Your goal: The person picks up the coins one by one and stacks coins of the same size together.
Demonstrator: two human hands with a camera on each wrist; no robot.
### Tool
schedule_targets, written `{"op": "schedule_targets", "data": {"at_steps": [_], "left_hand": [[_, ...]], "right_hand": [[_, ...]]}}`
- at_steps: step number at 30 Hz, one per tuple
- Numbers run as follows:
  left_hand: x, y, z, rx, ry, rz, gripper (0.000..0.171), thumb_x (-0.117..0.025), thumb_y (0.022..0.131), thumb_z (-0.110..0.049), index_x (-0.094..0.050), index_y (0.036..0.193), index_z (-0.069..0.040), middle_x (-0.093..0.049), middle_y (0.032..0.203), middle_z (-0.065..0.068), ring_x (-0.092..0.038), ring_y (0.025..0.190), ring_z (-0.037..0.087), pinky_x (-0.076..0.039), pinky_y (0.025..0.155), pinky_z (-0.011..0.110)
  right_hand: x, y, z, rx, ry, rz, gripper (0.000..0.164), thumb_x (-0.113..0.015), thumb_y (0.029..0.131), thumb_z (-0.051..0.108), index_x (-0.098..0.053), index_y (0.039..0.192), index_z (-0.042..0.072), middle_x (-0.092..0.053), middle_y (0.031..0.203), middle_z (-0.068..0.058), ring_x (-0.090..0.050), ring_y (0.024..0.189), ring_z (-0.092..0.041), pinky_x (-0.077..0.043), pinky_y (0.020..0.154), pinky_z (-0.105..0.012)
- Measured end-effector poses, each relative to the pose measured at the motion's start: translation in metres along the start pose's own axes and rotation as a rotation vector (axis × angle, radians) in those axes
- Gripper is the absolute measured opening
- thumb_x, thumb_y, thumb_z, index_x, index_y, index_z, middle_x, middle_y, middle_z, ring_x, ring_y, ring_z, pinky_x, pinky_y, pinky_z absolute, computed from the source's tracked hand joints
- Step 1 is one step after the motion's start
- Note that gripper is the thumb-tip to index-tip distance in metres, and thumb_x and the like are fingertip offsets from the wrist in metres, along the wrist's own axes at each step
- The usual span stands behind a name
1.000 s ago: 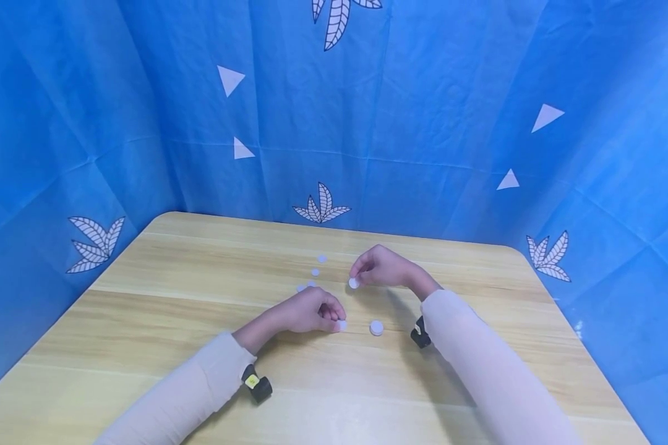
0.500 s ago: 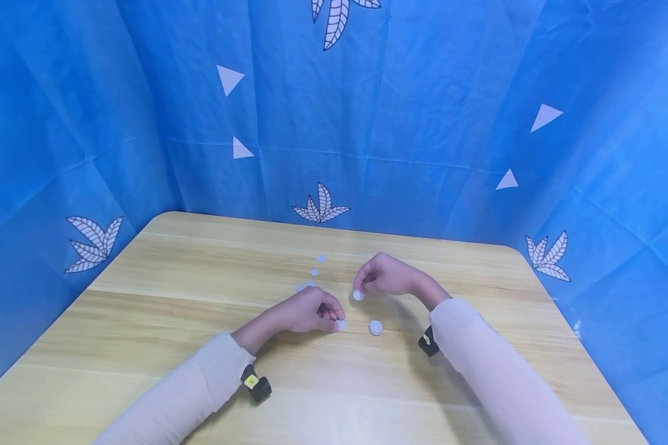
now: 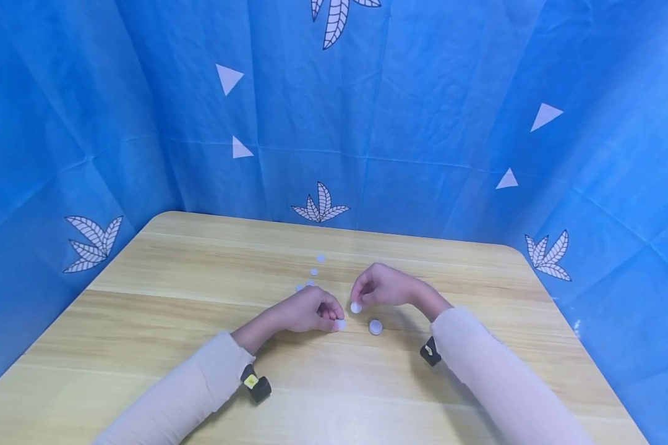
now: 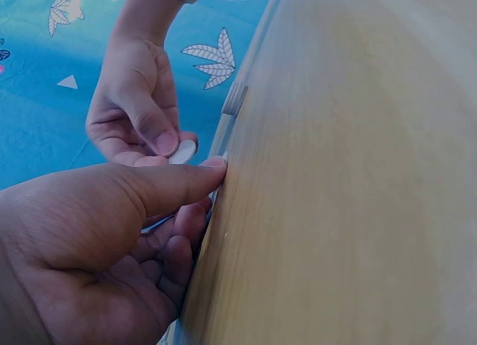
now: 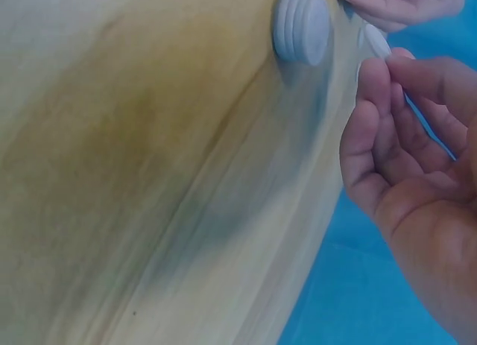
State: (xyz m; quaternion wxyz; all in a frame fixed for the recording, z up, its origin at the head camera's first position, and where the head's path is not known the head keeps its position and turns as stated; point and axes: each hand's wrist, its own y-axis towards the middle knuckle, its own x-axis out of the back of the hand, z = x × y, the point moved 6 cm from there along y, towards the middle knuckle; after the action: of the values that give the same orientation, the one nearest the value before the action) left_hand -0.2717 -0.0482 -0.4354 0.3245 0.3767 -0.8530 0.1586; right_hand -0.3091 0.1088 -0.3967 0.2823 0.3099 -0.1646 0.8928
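Observation:
Between thumb and fingertips my right hand (image 3: pixel 386 285) pinches a flat white round disc (image 3: pixel 356 307), held up just behind and left of a short stack of similar discs (image 3: pixel 375 327). The right wrist view shows that stack side-on, several layers thick. My left hand (image 3: pixel 306 309) rests low at the table, to the left of the stack, with its thumb and fingers on another white disc (image 3: pixel 341 324). In the left wrist view its thumb hides most of this disc. Both held discs are close to each other.
Beyond my left hand, several loose white discs lie scattered on the wood-grain table (image 3: pixel 200 259), one of them a far disc (image 3: pixel 320 258). A blue patterned curtain (image 3: pixel 423 123) surrounds the back and sides. Each wrist wears a small black camera (image 3: pixel 260 389).
My right hand has come nearer to me across the table with its disc, towards the stack and the left hand. The left hand has stayed in place.

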Motion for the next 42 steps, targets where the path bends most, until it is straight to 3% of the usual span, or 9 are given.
{"op": "schedule_targets", "data": {"at_steps": [14, 28, 42], "left_hand": [[0.0, 0.001, 0.002, -0.015, 0.013, -0.006, 0.011, -0.081, 0.089, -0.014, -0.076, 0.098, -0.015, -0.067, 0.082, -0.011, -0.061, 0.078, 0.008, -0.054, 0.073, 0.025], [0.001, 0.001, 0.002, -0.003, 0.012, -0.013, 0.012, -0.081, 0.088, -0.012, -0.075, 0.098, -0.015, -0.067, 0.082, -0.01, -0.061, 0.078, 0.009, -0.053, 0.072, 0.025], [0.0, 0.001, 0.003, -0.003, 0.013, -0.022, 0.011, -0.082, 0.088, -0.013, -0.075, 0.095, -0.016, -0.067, 0.081, -0.01, -0.061, 0.077, 0.009, -0.054, 0.072, 0.025]], "right_hand": [[-0.018, -0.002, 0.001, 0.012, 0.032, 0.035, 0.01, -0.072, 0.089, -0.002, -0.076, 0.097, 0.003, -0.076, 0.092, -0.004, -0.07, 0.083, -0.012, -0.057, 0.081, -0.028], [-0.028, -0.001, 0.002, -0.036, 0.066, 0.034, 0.014, -0.07, 0.089, -0.005, -0.076, 0.099, 0.002, -0.076, 0.092, -0.005, -0.071, 0.084, -0.014, -0.058, 0.082, -0.028], [-0.033, 0.002, -0.001, -0.069, 0.085, 0.029, 0.012, -0.064, 0.091, -0.006, -0.073, 0.096, 0.001, -0.074, 0.085, -0.005, -0.066, 0.073, -0.014, -0.056, 0.069, -0.025]]}}
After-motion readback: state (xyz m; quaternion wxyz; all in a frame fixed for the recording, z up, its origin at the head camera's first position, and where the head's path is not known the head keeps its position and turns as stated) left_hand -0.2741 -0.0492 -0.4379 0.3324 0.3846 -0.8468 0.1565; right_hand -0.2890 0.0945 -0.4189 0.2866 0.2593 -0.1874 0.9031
